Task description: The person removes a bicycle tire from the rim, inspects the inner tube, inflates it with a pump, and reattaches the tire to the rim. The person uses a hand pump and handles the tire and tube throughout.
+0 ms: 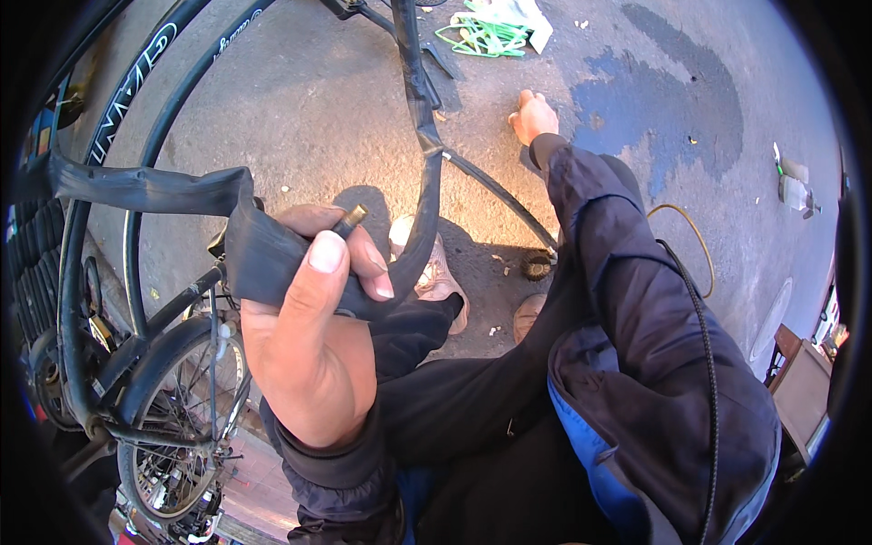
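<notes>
My left hand (pixel 313 313) is closed on a black bicycle inner tube (pixel 282 259), thumb and fingers around its brass-tipped valve stem (pixel 351 221), which sticks up between them. From there the limp tube runs left towards the bicycle frame (pixel 150 173), and another stretch (pixel 422 173) rises to the top of the view. My right hand (pixel 534 118) is held out ahead, low over the ground and apart from the tube. Its fingers are curled in, and whatever is inside them is hidden.
A bicycle wheel (pixel 173 418) stands at lower left. Green strapping and a pale bag (pixel 500 27) lie ahead, near a dark wet patch (pixel 636 100). A small round brush-like object (pixel 537 265) sits near my feet. A thin yellowish cable (pixel 704 245) curves beside my right sleeve.
</notes>
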`<state>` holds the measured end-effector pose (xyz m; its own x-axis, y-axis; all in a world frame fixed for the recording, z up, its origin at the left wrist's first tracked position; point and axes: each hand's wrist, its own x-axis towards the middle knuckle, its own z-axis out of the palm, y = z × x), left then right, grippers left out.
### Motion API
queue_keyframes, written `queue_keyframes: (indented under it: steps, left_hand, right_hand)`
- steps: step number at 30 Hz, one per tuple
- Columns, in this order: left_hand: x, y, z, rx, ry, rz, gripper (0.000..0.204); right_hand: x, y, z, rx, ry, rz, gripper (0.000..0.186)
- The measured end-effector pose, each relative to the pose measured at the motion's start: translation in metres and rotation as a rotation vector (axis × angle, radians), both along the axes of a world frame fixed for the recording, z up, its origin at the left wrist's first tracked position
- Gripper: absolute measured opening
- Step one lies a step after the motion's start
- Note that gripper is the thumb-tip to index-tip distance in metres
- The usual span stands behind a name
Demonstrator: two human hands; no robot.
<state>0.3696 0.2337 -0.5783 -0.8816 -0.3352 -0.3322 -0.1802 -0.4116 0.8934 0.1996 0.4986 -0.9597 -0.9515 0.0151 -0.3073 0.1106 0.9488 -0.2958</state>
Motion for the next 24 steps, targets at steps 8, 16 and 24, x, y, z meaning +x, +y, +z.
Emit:
queue_keyframes:
  steps: [8,16,24]
  left_hand:
    - [-0.001,0.009,0.011,0.044,0.095,-0.023,0.024]
    - [-0.005,0.021,0.014,0.03,0.13,-0.05,0.027]
    - [0.004,0.029,0.021,0.081,0.196,-0.092,0.026]
  right_hand:
    - [0.018,-0.015,-0.036,-0.582,-0.351,-0.174,0.012]
    - [0.098,-0.028,-0.013,-0.063,-0.406,0.303,0.041]
    - [0.059,-0.003,0.024,-0.03,-0.36,-0.019,0.027]
